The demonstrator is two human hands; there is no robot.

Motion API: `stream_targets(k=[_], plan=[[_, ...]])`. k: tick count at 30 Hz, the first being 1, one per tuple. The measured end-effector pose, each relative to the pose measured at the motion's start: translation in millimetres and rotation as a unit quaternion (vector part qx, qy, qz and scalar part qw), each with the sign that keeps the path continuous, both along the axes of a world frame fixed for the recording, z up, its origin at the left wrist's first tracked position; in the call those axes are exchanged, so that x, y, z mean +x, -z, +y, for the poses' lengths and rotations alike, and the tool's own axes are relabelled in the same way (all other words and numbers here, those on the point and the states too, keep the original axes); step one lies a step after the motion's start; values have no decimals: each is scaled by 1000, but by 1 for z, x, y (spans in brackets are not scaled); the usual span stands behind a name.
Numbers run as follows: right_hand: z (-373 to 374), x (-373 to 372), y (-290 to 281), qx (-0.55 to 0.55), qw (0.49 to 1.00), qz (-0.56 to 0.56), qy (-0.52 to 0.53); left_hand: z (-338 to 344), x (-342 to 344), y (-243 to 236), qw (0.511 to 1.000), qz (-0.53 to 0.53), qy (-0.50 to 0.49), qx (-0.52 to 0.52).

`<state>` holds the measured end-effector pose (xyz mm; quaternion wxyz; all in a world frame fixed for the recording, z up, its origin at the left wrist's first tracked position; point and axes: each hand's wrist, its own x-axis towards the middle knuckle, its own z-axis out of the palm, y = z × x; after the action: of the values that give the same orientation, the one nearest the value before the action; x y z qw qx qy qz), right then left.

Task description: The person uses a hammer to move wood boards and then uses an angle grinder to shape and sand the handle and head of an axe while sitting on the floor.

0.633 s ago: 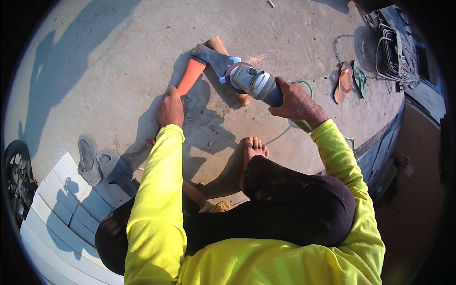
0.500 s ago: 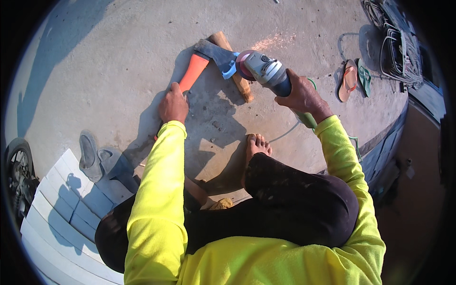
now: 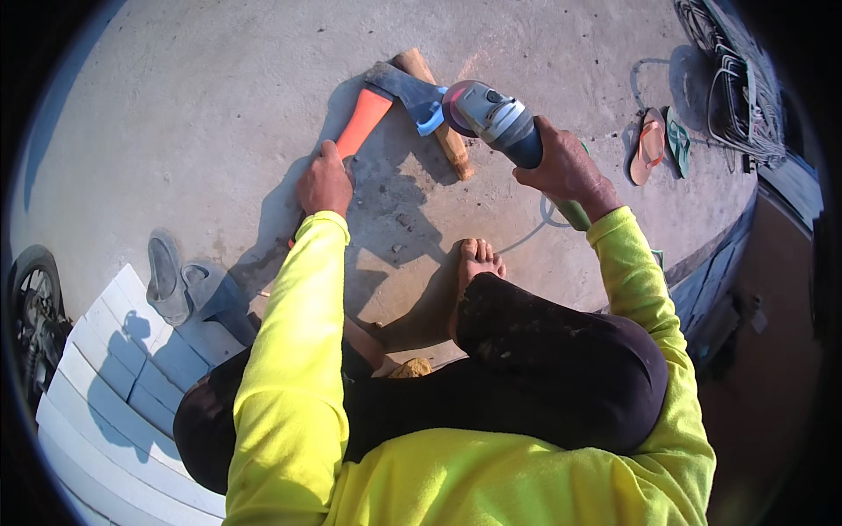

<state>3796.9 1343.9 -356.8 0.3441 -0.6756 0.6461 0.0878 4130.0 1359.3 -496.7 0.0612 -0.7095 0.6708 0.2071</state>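
Observation:
My left hand (image 3: 325, 181) is closed round the orange handle of an axe (image 3: 364, 123). The axe's dark head, with blue along its edge end, rests across a short wooden log (image 3: 449, 140) on the concrete. In my right hand (image 3: 566, 167) is an angle grinder (image 3: 500, 123), gripped round its dark body. Its reddish disc (image 3: 458, 107) meets or nearly touches the blue-edged end of the axe head; exact contact cannot be made out. Faint sparks show above the disc. Part of the right hand's grip is hidden behind the tool.
Orange and green flip-flops (image 3: 649, 147) lie at the right, below bent metal rods (image 3: 745, 110). Grey sandals (image 3: 167, 279) lie at the left beside pale stacked boards (image 3: 105, 368). A wheel (image 3: 35, 302) stands at the far left. A cable (image 3: 535, 232) curves across the floor near my bare foot (image 3: 481, 254).
The spray of sparks has shrunk to a faint trace. The grinder and axe have shifted slightly in the picture, and both hands keep their grip.

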Motion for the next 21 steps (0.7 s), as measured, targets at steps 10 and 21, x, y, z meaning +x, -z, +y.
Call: stream_targets(k=[10,21], plan=[[7,11,-6,7,1000,8,19,-1,-1,1,1000,23,-13,-1],[7,8,-4,-2,1000,19,13,-3,2,-3,1000,31,-6,4]])
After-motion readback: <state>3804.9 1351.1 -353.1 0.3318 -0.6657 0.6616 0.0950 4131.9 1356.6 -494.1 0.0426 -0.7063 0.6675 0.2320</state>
